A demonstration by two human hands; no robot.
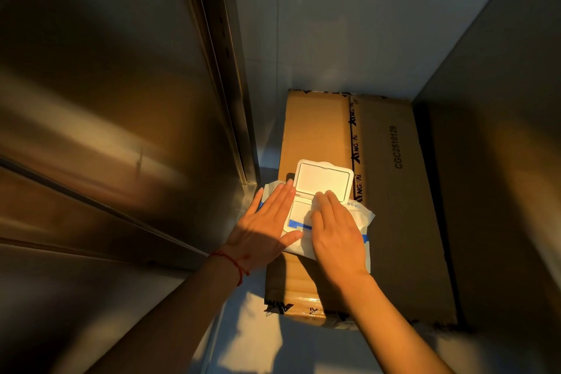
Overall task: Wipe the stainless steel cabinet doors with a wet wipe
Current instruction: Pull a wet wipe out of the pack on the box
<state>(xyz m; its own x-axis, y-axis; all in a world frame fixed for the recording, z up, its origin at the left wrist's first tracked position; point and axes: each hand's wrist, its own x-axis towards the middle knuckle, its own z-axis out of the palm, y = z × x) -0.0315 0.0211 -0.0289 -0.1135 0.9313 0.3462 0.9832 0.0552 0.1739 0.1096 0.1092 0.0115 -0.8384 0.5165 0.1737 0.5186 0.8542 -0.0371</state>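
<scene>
A white and blue wet wipe pack [362, 215] lies on a cardboard box [394, 191], its white plastic lid [324, 179] flipped open. My left hand [264, 231] rests flat on the pack's left side with straight fingers. My right hand [337, 228] lies over the opening, its fingertips on a white wipe [317, 202] at the opening; whether they pinch it is hidden. The stainless steel cabinet doors [106, 100] fill the left of the view, with an upright edge strip [224, 70].
The long cardboard box sits on a pale floor [243, 343] between the cabinet and a grey wall [501, 100] on the right. A grey back wall [349, 24] stands behind the box. A red string bracelet [233, 261] circles my left wrist.
</scene>
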